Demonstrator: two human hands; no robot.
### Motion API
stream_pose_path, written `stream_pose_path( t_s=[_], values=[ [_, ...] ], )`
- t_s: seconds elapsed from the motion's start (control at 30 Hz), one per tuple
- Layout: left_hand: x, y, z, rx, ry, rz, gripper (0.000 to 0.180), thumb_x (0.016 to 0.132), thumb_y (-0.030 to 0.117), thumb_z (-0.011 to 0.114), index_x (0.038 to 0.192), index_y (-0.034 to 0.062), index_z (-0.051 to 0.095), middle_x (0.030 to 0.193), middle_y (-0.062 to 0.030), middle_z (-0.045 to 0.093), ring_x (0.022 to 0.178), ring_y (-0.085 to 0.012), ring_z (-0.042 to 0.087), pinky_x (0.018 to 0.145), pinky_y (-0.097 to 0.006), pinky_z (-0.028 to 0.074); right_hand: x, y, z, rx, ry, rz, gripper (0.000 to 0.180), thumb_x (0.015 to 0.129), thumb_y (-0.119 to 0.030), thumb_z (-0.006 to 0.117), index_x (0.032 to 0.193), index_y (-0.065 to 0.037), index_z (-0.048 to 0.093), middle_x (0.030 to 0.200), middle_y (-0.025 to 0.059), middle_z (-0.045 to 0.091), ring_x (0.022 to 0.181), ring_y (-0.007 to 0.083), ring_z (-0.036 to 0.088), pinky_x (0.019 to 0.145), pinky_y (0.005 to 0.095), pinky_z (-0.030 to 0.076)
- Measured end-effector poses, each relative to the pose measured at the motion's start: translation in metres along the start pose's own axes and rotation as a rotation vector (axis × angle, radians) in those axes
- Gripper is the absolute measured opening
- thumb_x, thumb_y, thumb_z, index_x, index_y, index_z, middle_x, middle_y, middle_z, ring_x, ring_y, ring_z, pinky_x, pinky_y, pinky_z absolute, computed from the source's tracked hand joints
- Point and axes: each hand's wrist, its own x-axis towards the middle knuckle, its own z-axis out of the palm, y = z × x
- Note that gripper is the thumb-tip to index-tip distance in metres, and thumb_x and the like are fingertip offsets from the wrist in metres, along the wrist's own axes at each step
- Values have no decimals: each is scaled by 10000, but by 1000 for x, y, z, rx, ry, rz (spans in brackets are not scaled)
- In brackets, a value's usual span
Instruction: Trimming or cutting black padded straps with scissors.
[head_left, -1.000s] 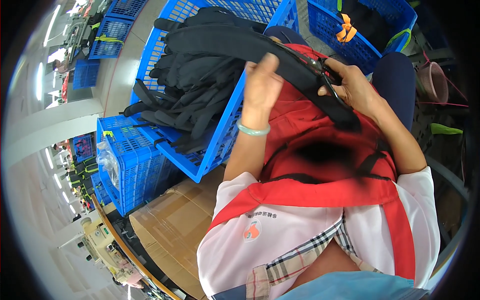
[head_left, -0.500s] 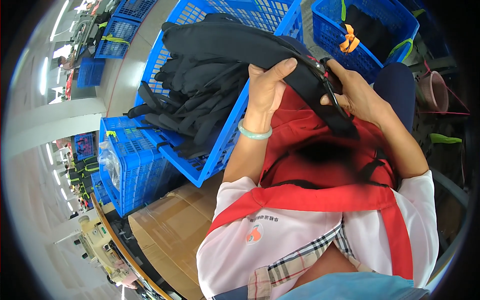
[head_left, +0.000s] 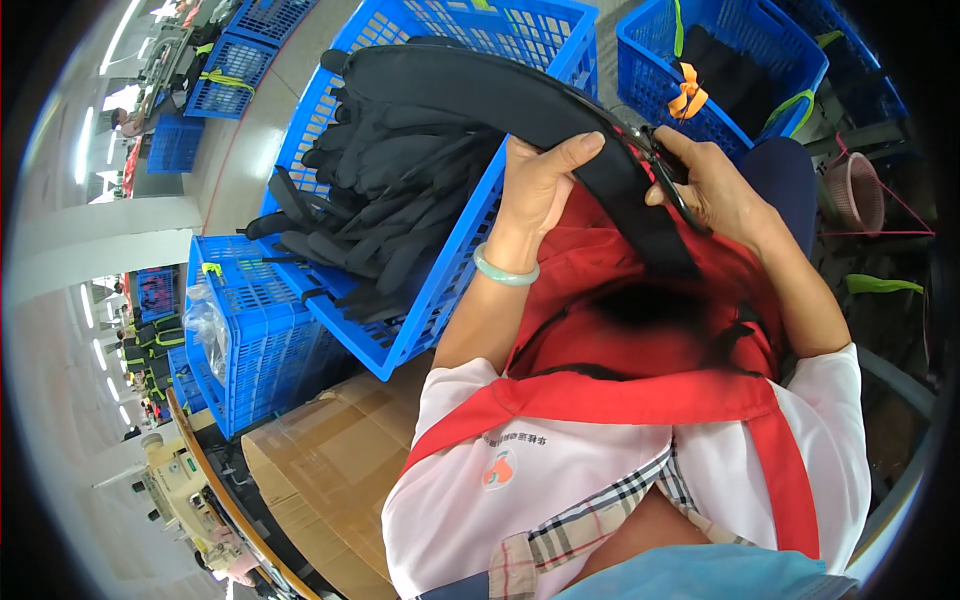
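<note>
A long, curved black padded strap (head_left: 460,90) stretches from above the blue crate to my lap. My left hand (head_left: 540,190) grips it near its middle, thumb on top and fingers underneath. In my right hand (head_left: 720,195) is a pair of scissors (head_left: 668,188) with dark handles, fingers wrapped round them. The blades lie at the strap's right edge; whether they touch the fabric I cannot tell. The strap's lower end rests on my red apron (head_left: 570,335). Many similar black straps (head_left: 390,190) are heaped in the crate (head_left: 430,305) to my left.
Another blue crate (head_left: 640,65) with dark pieces and an orange ribbon (head_left: 687,92) stands at the far right. A pink basket (head_left: 855,195) is beside it. More blue crates (head_left: 270,350) and a cardboard box (head_left: 335,460) are at my left, near a sewing machine (head_left: 175,495).
The strap has shifted slightly and bends in a smoother curve. The scissors' blades show more along its edge. Both hands keep their holds, and the whole view has moved a little.
</note>
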Motion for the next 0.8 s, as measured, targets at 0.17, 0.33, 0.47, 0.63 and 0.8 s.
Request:
stream_pose_path(
  t_s=[0.17,0.33,0.47,0.63,0.8],
  values=[
    [13,28,3,-102,76,32,210,808,-59,677,1004,14,656,949,-66,680,862,-158,659,800,-297,534,-1,0,-6,60,-22,27,478,793,-327,767,994,12,496,676,119,444,650,187,421,604,329,393],
    [17,30,15,-57,51,20,213,803,-59,685,1001,17,658,941,-63,681,845,-154,659,792,-293,535,3,-20,-18,-125,-21,-48,513,779,-361,768,1002,11,494,700,163,489,675,321,462,645,372,422],
    [16,30,16,-52,63,-9,225,795,-54,698,1004,19,658,940,-59,682,839,-146,657,787,-289,535,2,-21,-18,-104,-10,-62,541,774,-381,769,1020,-1,473,679,153,473,653,327,449,624,379,408],
    [17,29,18,-57,38,-19,204,801,-51,692,992,17,662,933,-62,686,828,-145,658,781,-285,537,2,-22,-20,-87,-58,-28,487,819,-361,736,985,-2,450,673,118,424,639,285,405,597,374,387],
    [18,27,15,-42,11,-6,208,805,-43,695,1003,8,657,927,-67,691,834,-147,661,788,-291,540,4,-14,-21,-119,7,-84,457,833,-368,721,928,0,466,659,105,381,621,243,369,577,366,368]
  ],
)
